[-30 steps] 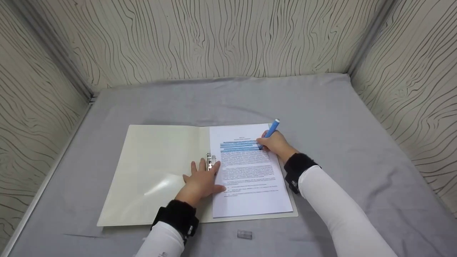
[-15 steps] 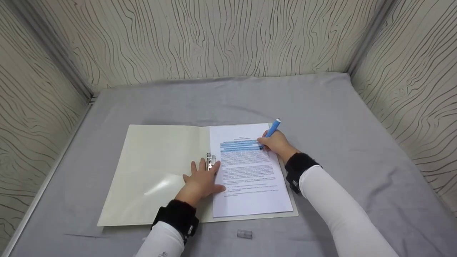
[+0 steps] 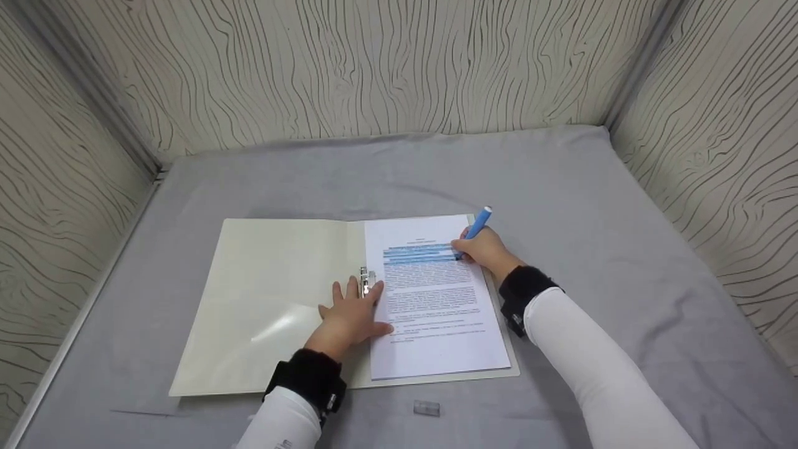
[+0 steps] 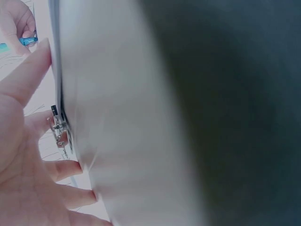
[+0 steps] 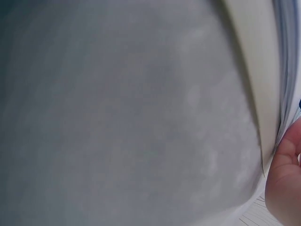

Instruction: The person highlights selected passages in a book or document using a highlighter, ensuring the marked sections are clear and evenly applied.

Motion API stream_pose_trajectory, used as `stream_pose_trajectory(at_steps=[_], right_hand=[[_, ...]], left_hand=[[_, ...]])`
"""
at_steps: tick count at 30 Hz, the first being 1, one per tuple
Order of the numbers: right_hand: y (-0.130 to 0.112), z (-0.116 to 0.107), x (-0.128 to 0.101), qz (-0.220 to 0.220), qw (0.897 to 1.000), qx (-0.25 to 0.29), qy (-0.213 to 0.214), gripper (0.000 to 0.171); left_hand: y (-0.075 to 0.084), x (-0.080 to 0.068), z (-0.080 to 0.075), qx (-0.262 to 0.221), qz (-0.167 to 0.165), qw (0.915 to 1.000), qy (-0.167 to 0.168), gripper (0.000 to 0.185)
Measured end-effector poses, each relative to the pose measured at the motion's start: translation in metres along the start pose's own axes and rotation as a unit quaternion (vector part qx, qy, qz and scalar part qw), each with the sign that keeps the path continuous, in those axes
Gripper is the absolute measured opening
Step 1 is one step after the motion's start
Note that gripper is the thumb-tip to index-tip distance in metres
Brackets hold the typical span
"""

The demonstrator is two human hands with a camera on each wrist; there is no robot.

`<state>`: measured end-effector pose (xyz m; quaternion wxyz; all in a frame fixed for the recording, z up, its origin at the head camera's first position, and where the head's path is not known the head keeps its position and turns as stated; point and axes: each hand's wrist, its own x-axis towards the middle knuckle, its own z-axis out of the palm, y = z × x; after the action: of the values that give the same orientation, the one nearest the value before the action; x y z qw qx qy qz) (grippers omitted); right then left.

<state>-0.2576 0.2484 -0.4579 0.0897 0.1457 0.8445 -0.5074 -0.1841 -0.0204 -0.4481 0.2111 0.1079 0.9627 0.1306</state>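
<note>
My right hand (image 3: 483,251) grips a blue highlighter (image 3: 475,227) at the right end of the top block of text on the printed page (image 3: 436,305), the fingers curled round the barrel low down and its capped end tilted up and away toward the far right. The tip sits where the blue-marked lines (image 3: 419,253) end, so those bands run leftward from my fingers, across the sheet toward the spine. The unmarked lines lie below them, nearer to me. My left hand (image 3: 350,315) lies flat with fingers spread across the middle of the open cream folder (image 3: 274,305), fingertips touching the metal clip (image 3: 366,280) at the page's left edge. A small clear cap (image 3: 427,408) lies on the grey bench (image 3: 598,206), just in front of the folder.
</note>
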Motion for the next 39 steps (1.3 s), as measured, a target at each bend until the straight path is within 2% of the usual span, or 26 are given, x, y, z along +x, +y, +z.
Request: stream_pose_trajectory(at_steps=[8, 11, 19, 30, 39], right_hand=[[0.003, -0.003, 0.000, -0.013, 1.000, -0.001, -0.013, 0.019], [0.003, -0.004, 0.002, 0.001, 1.000, -0.004, -0.008, 0.019], [0.005, -0.004, 0.001, -0.003, 1.000, -0.004, 0.000, 0.018], [0.004, -0.008, -0.002, 0.019, 1.000, 0.002, 0.009, 0.020], [0.006, -0.012, 0.000, 0.002, 1.000, 0.005, 0.009, 0.019]], left_hand=[[0.000, 0.000, 0.001, 0.004, 0.003, 1.0000, 0.006, 0.084], [0.000, 0.000, 0.001, 0.000, 0.003, 1.0000, 0.006, 0.084], [0.000, 0.000, 0.000, -0.006, 0.004, 1.0000, 0.005, 0.084], [-0.001, -0.001, 0.000, -0.007, 0.003, 1.0000, 0.003, 0.084], [-0.002, 0.001, 0.002, -0.011, 0.000, 0.9999, 0.007, 0.084]])
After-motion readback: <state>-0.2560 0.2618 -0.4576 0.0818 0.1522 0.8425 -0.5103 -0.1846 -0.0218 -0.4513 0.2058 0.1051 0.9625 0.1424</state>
